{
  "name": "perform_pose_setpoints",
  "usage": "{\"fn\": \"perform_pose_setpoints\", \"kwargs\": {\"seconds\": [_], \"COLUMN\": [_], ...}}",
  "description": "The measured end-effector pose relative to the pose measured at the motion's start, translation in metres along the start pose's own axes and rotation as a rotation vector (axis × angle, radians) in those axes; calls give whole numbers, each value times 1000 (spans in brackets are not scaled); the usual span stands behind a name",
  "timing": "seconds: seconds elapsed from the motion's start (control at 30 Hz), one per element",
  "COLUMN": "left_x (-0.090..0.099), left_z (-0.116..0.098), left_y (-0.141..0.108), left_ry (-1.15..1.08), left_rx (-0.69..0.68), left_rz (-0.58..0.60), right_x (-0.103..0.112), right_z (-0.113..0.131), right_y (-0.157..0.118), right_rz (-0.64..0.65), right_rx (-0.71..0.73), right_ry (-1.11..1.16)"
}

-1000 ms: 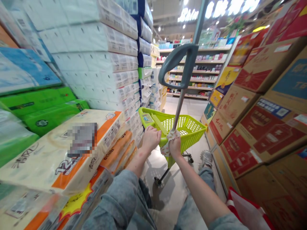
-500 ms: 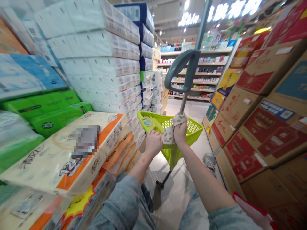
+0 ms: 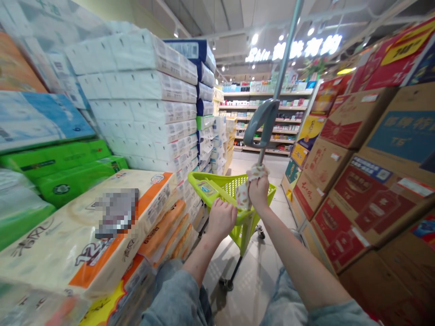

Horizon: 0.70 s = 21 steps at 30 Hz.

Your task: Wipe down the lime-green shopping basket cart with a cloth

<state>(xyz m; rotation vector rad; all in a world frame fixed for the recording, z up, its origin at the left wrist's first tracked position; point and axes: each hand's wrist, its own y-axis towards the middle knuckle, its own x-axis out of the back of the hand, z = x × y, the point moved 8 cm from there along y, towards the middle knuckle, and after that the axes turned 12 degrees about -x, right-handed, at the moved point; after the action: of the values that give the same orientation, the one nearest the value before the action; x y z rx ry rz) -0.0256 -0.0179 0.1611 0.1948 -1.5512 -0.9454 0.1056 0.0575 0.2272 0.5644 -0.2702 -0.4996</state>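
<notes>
Fingers of the bare right hand (image 3: pixel 258 192) curl tight on a thin white cloth with small coloured spots (image 3: pixel 242 197) and press it to a long, grey metal pole (image 3: pixel 284 59). I can't tell if the cloth goes all the way around, because the hand hides some of it. Bent fingers on the bare left hand (image 3: pixel 222 219) hold the edge of a lime-green plastic basket with holes in its sides (image 3: pixel 247 228). The basket sits just below the middle of the frame, on small black wheels (image 3: pixel 226 284). The pole leans up to the top edge, right of the middle.

It looks like a rubbing job to me. The left hand should hold on hard, so the basket doesn't roll. The right hand should squeeze the cloth snug and slide it straight along the pole, then twist to reach the back. The grey plastic loop handle (image 3: pixel 270 118) is just above, so go slowly there. The loose end of the cloth hangs down, and I'd tuck it in.
</notes>
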Motion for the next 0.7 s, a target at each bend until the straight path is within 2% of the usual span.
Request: {"fn": "perform_pose_setpoints", "kwargs": {"seconds": [0.1, 0.2, 0.27, 0.47, 0.57, 0.7], "left_x": [-1, -2, -2, 0, 1, 1], "left_z": [-5, -9, -12, -21, -25, -16], "left_y": [1, 0, 0, -2, -3, -4], "left_ry": [-23, -73, -116, -164, -209, -252], "left_rx": [11, 27, 31, 48, 17, -57], "left_rz": [-11, -23, -31, -52, -50, -23], "right_x": [6, 10, 10, 3, 0, 0], "right_z": [38, 42, 26, -46, -60, -64], "right_y": [34, 41, 30, -20, -24, -8], "right_rz": [-60, -85, -58, 65, 138, 159], "right_rx": [55, 66, 55, -55, -74, -88], "right_ry": [3, 27, 55, 54, 110, 203]}}
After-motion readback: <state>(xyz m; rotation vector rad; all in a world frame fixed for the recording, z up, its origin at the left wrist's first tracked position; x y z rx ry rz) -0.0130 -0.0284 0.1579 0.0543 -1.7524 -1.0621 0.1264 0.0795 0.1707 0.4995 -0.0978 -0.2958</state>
